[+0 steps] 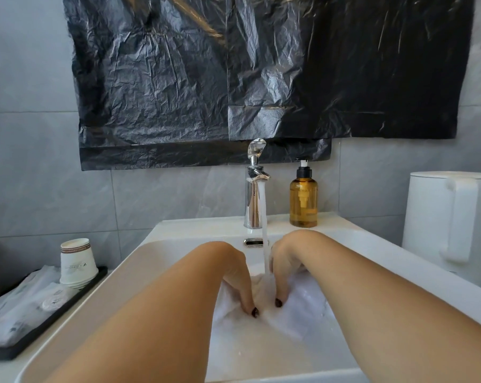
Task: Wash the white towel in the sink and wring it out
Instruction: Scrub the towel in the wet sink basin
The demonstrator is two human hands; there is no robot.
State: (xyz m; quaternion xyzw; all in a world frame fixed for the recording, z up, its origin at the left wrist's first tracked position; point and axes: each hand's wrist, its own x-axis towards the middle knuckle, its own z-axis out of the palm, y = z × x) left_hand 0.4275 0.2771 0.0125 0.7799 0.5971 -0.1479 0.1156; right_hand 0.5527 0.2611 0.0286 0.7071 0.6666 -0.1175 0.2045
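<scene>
**Inspector:** Nearest the camera, two bare forearms are reaching down into the sink [139, 261]. The left hand [238, 283] and right hand [285, 268] are sitting close together, fingers pointing down.

**Clerk:** And the towel?

**Inspector:** The towel [303, 310] is lying in the basin, bunched and soaked, directly under the stream from the tap [254, 186]. Water is running between the two hands.

**Clerk:** State of each grip?

**Inspector:** Both are partly curled, fingertips pressing into the wet folds. Whether either is pinching cloth or only pushing on it, I cannot tell; the folds are hiding the fingertips.

**Clerk:** Handling?

**Inspector:** In my judgement it is limp, soft, heavy with water, and not fragile. It is likely dragging and sagging if lifted by one corner. For wringing, I would advise gathering it into a rope and taking hold at both ends.

**Clerk:** Anything else?

**Inspector:** A soap bottle [303, 200] is standing beside the tap, untouched.
</scene>
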